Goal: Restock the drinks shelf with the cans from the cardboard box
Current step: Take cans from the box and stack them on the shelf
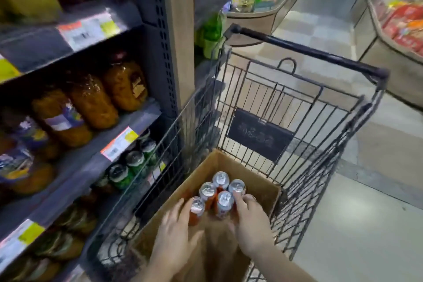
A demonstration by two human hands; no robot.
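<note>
aisle cart [297, 103]: both hands [176, 233] touching cans [219, 192].

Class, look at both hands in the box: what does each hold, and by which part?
Left hand wraps the side of the nearest can. Right hand rests on cans; its grip cannot be told.

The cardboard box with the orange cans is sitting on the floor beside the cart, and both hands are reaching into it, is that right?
Not quite. The cardboard box sits inside the wire cart, not on the floor, as the head view shows. The rest holds: it contains orange cans, and the left hand and right hand reach into it.
</note>
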